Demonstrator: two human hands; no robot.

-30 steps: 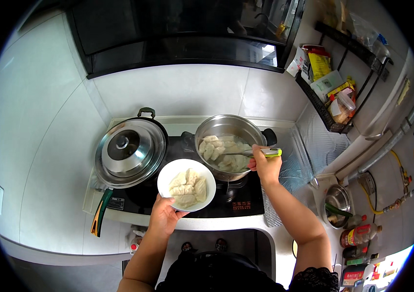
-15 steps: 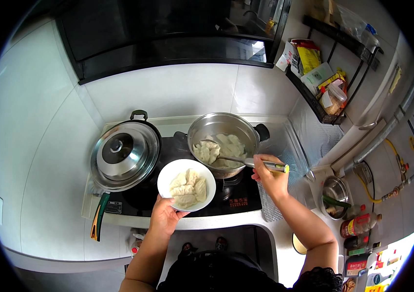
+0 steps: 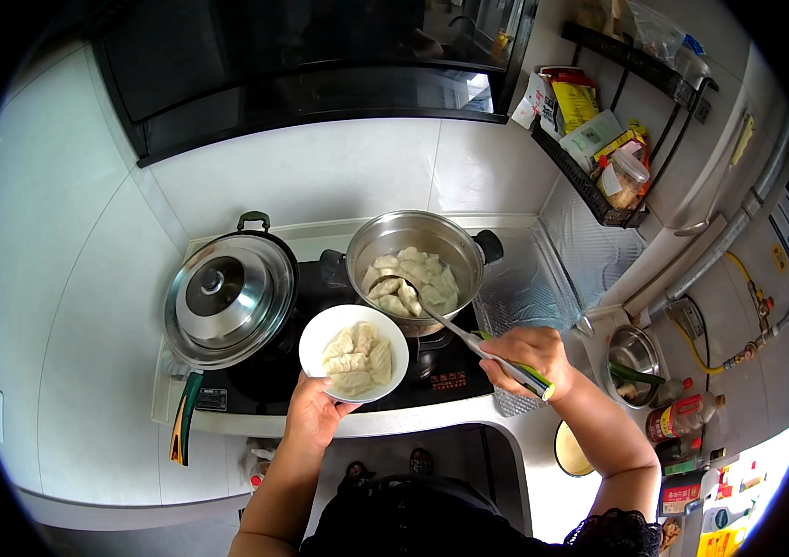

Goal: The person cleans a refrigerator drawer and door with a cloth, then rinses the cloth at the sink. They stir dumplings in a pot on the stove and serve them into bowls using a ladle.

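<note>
My left hand [image 3: 316,413] grips the near side of a white bowl [image 3: 310,336], with the thumb over its rim. Several pale dumplings [image 3: 357,360] lie in the bowl, which is held just in front of a steel pot [image 3: 458,247]. In the pot are many more dumplings [image 3: 433,271]. My right hand [image 3: 532,359] is closed around the grey and green handle of a metal ladle [image 3: 458,332]. The ladle's head is inside the pot at its near left, under a few dumplings that partly hide it.
A lidded wok [image 3: 265,278] stands left of the pot on the black cooktop [image 3: 320,290], its green handle [image 3: 187,418] jutting toward me. At right are a steel bowl [image 3: 634,351], several bottles [image 3: 685,418] and a yellowish round dish [image 3: 573,450]. A black wall rack [image 3: 589,190] holds packets.
My right hand has moved nearer to me and slightly right, and the ladle's handle now slants more toward me. The dumplings in the pot have shifted. The white bowl stays nearly in place.
</note>
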